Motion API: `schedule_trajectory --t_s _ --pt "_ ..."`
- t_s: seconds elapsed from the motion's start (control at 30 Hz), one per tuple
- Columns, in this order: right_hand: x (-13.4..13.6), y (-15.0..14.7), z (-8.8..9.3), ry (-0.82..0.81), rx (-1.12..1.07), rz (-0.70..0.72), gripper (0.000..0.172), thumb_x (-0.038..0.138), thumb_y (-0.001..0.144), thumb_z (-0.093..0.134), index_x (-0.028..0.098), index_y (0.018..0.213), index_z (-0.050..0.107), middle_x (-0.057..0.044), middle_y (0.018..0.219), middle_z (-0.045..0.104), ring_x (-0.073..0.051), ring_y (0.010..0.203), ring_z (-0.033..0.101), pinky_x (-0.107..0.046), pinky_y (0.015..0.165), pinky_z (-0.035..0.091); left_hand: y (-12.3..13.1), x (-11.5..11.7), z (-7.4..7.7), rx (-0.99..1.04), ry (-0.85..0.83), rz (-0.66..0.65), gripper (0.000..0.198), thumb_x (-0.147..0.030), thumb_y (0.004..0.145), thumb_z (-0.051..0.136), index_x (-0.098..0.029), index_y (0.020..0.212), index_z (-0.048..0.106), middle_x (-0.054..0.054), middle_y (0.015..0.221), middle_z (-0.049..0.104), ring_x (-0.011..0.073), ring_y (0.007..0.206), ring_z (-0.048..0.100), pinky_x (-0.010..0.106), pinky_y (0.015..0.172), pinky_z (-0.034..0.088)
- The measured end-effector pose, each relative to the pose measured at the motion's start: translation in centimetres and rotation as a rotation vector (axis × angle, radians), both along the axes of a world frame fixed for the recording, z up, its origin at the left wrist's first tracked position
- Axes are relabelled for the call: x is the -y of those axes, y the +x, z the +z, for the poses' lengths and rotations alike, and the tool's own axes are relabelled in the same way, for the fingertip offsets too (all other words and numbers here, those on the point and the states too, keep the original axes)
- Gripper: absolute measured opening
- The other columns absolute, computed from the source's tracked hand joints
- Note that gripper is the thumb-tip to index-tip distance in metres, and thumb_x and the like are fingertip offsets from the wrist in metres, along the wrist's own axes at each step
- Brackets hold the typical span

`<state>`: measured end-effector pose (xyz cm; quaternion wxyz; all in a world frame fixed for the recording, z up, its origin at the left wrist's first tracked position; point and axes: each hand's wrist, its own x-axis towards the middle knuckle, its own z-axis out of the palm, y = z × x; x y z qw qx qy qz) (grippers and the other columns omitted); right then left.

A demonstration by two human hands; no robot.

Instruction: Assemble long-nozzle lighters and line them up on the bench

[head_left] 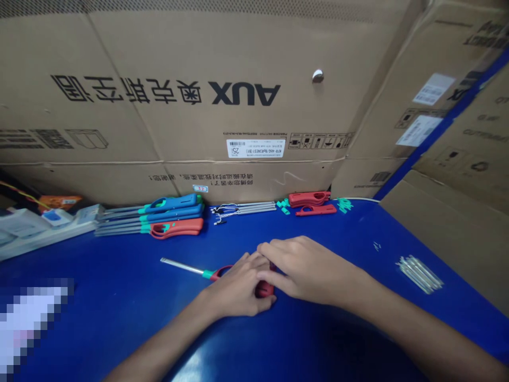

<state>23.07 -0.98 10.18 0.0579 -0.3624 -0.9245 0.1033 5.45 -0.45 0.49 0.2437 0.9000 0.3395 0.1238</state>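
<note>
On the blue table [119,307], a red long-nosed lighter [214,273] lies with its metal tube pointing left and a teal collar at the tube's base. My left hand [238,286] is curled round the red handle from the near side. My right hand [306,268] presses down on the handle's top and right end, fingers closed over it. Most of the handle is hidden under both hands.
Finished blue and red lighters [159,217] lie in a row at the back left. Loose metal tubes [246,208], teal caps [283,205] and red handle shells [312,202] sit at the back centre. A bundle of thin tubes [419,273] lies right. Cardboard boxes [238,90] wall the back and right.
</note>
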Motion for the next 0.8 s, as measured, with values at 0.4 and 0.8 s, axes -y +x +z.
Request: schedule_trajectory --t_s 0.4,0.8 --pt "0.03 -0.22 0.03 0.023 0.028 0.056 0.009 0.020 0.091 0.051 0.015 0.094 0.058 -0.006 0.087 0.064 -0.019 0.078 0.060 -0.030 0.065 0.041 0.69 -0.09 0.02 -0.073 -0.051 -0.005 0.021 -0.025 0.074 0.059 -0.020 0.094 0.057 0.008 0.114 0.059 0.0288 0.114 0.051 0.049 0.100 0.044" --pt "0.15 -0.15 0.32 -0.014 0.000 0.086 0.006 0.017 0.086 0.051 0.016 0.092 0.054 -0.006 0.090 0.062 -0.018 0.081 0.058 -0.029 0.067 0.042 0.63 -0.14 -0.26 -0.032 -0.067 0.012 0.049 -0.026 0.073 0.060 -0.021 0.120 0.049 0.010 0.131 0.053 0.0301 0.119 0.050 0.049 0.102 0.043"
